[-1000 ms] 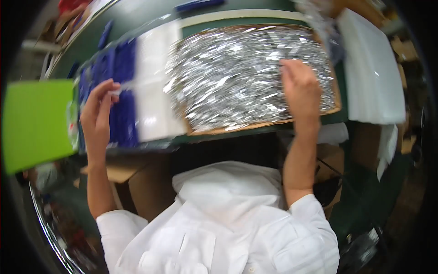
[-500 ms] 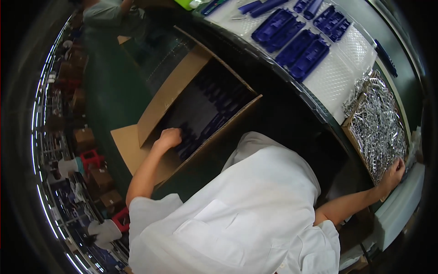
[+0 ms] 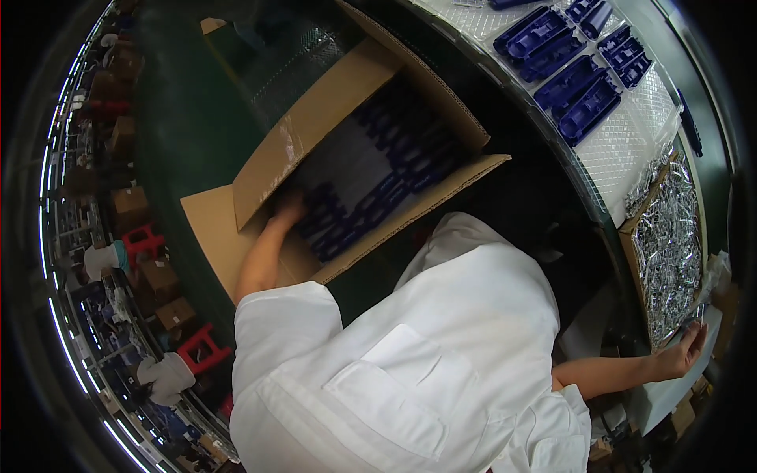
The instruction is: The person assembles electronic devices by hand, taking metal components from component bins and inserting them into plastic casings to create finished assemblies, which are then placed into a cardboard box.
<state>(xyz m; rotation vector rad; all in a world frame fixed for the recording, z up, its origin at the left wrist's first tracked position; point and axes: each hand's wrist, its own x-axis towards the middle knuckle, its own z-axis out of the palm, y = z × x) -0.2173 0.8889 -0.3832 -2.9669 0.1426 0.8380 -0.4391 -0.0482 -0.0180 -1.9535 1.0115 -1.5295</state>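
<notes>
From the head view I look down on a person in a white shirt, whose left hand (image 3: 292,206) reaches into an open cardboard box (image 3: 303,138) left of the counter (image 3: 716,158). Inside, blue parts (image 3: 410,150) lie packed close together, the hand just beside or touching the nearest; shadow hides its fingers, so I cannot tell how far open that grip is or whether it has hold of anything. The right hand (image 3: 691,347) hangs beside a tray (image 3: 635,272) of shiny metal bits (image 3: 669,244), fingertips drawn near the thumb; a faint glint there might be a metal bit, but I cannot be sure. On the counter, more blue shells (image 3: 595,114) rest hollow side up on a clear sheet (image 3: 623,150). I judge the blue parts to be light, stiff plastic, rather smooth, with thin walls that could mark or crack under a hard squeeze; the long outer sides look best to hold, away from the fine inner ribs. The metal bits look light, slick and prone to tangling, so a fingertip pinch on one end suits them.
</notes>
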